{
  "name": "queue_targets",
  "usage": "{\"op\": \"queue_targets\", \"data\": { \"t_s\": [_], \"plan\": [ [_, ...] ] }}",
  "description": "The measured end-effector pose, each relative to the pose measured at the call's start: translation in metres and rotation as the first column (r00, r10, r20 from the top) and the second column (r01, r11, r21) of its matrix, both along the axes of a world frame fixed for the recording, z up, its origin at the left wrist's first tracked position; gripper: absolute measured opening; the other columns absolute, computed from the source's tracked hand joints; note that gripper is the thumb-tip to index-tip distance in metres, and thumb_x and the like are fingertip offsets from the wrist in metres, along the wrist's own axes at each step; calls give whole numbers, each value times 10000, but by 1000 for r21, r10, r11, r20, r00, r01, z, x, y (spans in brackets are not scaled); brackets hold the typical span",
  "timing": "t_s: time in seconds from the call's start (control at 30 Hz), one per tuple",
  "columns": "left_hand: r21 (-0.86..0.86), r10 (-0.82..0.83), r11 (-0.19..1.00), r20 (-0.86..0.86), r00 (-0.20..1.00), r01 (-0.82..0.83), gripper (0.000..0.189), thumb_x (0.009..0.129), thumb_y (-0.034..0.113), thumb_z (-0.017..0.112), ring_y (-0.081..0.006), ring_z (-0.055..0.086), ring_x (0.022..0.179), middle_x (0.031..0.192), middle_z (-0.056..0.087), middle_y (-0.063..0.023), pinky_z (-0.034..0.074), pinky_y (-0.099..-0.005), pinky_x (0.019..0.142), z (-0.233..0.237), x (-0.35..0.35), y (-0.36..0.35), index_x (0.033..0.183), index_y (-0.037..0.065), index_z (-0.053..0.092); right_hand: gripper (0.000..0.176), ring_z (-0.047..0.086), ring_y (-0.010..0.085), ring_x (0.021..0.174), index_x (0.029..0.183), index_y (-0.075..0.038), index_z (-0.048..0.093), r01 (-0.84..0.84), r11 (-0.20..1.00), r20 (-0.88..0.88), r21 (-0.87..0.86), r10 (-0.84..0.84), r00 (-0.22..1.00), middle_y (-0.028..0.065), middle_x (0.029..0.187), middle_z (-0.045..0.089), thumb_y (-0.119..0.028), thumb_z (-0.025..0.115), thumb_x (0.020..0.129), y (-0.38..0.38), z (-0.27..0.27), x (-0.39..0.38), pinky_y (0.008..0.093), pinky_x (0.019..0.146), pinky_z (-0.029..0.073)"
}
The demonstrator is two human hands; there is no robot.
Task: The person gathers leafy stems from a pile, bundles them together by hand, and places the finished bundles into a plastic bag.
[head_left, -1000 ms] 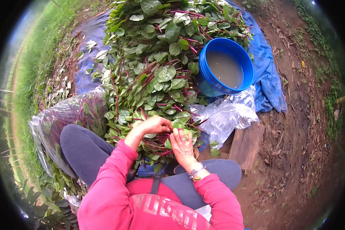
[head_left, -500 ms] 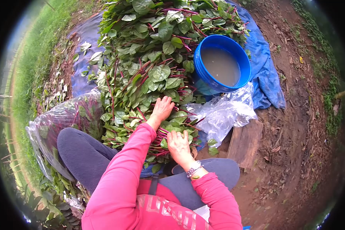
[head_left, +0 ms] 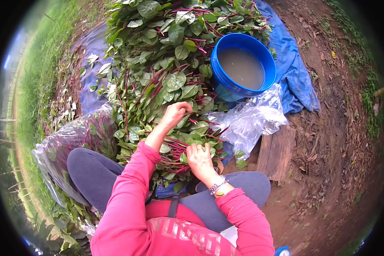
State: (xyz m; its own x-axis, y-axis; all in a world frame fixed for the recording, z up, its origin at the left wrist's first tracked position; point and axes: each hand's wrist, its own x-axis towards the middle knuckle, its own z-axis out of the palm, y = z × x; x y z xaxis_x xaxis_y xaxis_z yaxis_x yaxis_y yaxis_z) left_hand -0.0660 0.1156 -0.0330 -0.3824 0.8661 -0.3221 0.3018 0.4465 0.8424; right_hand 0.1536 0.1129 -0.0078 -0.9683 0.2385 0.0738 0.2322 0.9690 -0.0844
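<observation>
Blue bucket [head_left: 218,75] taken as landmark, holding murky water; heap of red-stemmed greens [head_left: 158,59] lay against its left side and spread beyond it. Left hand [head_left: 175,113] reached to the heap's edge near-left of the bucket, fingers curled shut on a sprig [head_left: 187,117], likely so it would come free of the tangle. Right hand [head_left: 199,158], nearer the body than the bucket and well apart from the left, clamped down on a bundle [head_left: 173,160] across the lap, probably to keep its stems aligned. Clear plastic sheet [head_left: 251,121] crumpled just in front of the bucket; wooden plank [head_left: 277,153] nearer again; blue tarp [head_left: 294,72] to its right. A plastic bag [head_left: 68,136] of greens sat far left of the bucket. Interlaced stems crowded the left hand's reach.
</observation>
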Motion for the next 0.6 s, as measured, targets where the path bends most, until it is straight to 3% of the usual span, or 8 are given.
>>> {"op": "queue_targets", "data": {
  "t_s": [0.03,0.1,0.17,0.23,0.37,0.43,0.57,0.6],
  "plan": [
    [-1,1,1000,0,1000,-1,295,809,225,556,-200,587,970,1054,632,-98,479,-295,764,11,4,0,1068,105,628,236,536,213,833,961,-41,537,-1,1000,0,-1,1,1000,74,842,502,-113,560,738,0,0,0,472,901,381],
    [173,259,920,405,877,-352,301,867,198,513,-226,631,879,874,656,-153,484,-320,782,41,14,4,1148,129,594,250,539,214,836,973,-38,533,-4,999,33,-39,5,999,73,846,503,-108,563,734,0,1,0,476,902,382],
    [190,234,929,367,900,-319,307,893,228,481,-257,627,925,881,657,-170,481,-350,814,25,3,3,1173,123,551,253,540,215,837,974,-38,530,-9,999,10,-32,9,1000,73,846,502,-105,564,733,0,-1,0,478,902,383],
    [-295,-3,951,-321,947,-97,317,881,250,492,-330,554,1070,1065,619,-188,471,-400,850,-18,-11,8,1175,135,515,256,540,215,838,976,-38,527,-7,1000,-12,-21,7,1000,72,845,501,-103,564,731,1,-1,-2,480,902,383],
    [-347,-257,937,-625,737,33,418,800,302,608,-370,531,1045,1024,613,-143,448,-440,873,-50,27,-12,1170,132,516,300,538,233,878,1018,-18,524,-5,999,57,-53,8,998,98,915,514,-90,560,730,1,1,1,486,910,382],
    [-365,-292,929,-619,729,61,383,786,301,626,-339,534,1030,984,604,-120,450,-425,856,-42,25,-16,1127,139,561,344,537,251,920,1062,6,526,0,996,115,-87,10,993,122,987,530,-82,555,731,2,3,2,489,916,379],
    [-43,-190,981,-384,903,188,194,812,221,603,-291,560,888,874,592,-107,448,-409,787,-19,11,-32,986,171,673,353,535,249,932,1077,-2,517,1,997,112,-83,8,994,118,998,528,-91,555,737,2,3,0,490,914,378],
    [-23,-307,946,-383,871,324,207,799,207,619,-304,569,856,862,596,-117,461,-401,767,-12,13,-38,997,175,673,355,533,249,938,1080,-7,516,4,997,112,-73,4,994,115,999,528,-96,555,739,1,2,0,492,917,373]
  ]
}}
